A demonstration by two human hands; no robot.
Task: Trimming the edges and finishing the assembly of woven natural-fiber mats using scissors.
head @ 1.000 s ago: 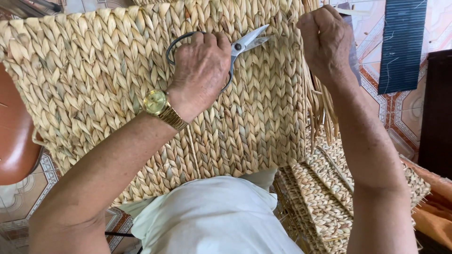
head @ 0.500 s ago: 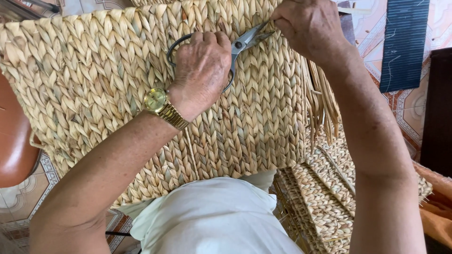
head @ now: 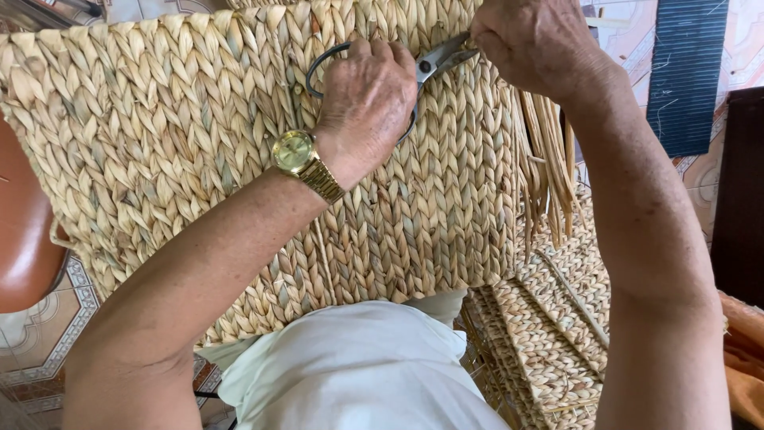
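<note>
A large woven straw mat [head: 199, 143] lies across my lap and fills most of the view. My left hand [head: 368, 99], with a gold wristwatch [head: 296, 153] on the wrist, grips a pair of black-handled scissors [head: 434, 60] against the mat's top edge. The blades point right, toward my right hand [head: 537, 44]. That hand is closed at the mat's upper right corner, pinching something small at the weave just by the blade tips; what it pinches is hidden. Loose straw ends [head: 545, 167] hang down the mat's right side.
More woven straw pieces [head: 549, 334] are stacked on the floor at lower right. A brown rounded seat [head: 24, 239] is at the left edge. A dark blue panel [head: 688, 76] stands at upper right over a patterned tiled floor [head: 40, 350].
My right hand has moved left along the mat's top edge until it meets the scissor tips. My left hand and the scissors have stayed in place.
</note>
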